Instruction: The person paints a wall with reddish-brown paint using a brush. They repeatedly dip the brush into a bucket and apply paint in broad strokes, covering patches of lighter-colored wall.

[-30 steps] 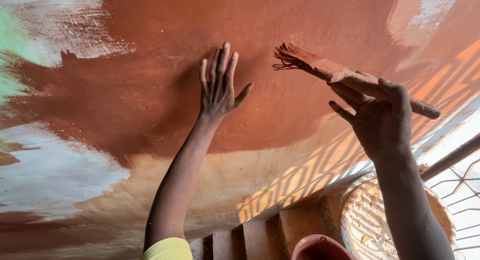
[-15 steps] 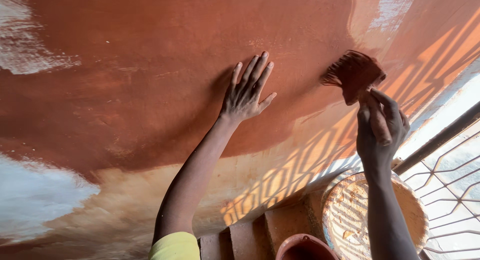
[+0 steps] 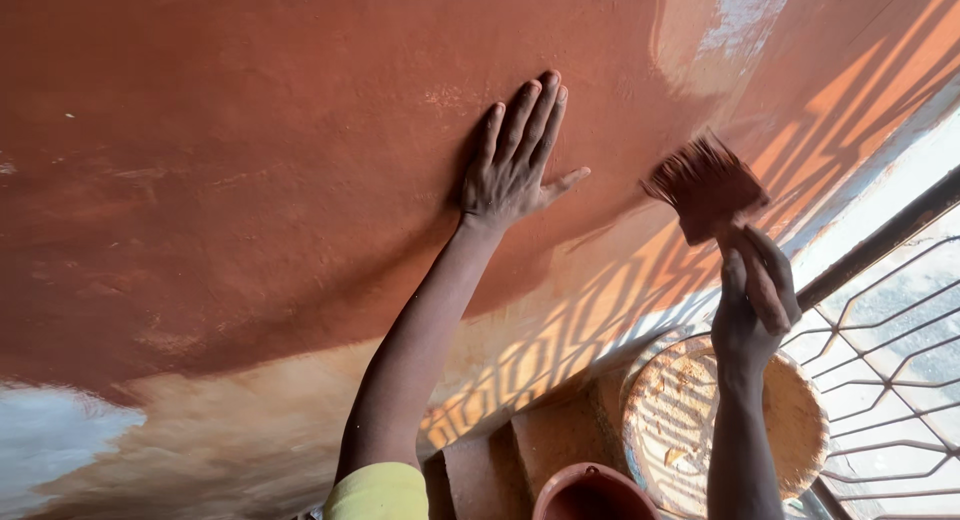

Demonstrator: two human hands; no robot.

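While the left hand [image 3: 515, 160] is kept flat and spread on the reddish-brown painted wall [image 3: 250, 180], the paintbrush [image 3: 712, 192], gripped in the right hand [image 3: 755, 315], has been lowered rightward off the paint; the round bucket [image 3: 800, 420] is seen below it.

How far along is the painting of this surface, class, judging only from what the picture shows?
Done: reddish-brown paint covers most of the surface. In hand: the right hand holds a paint-loaded brush near the coat's edge, while the left hand presses flat on the painted area. Left: a pale bare patch at lower left and a streak at upper right.
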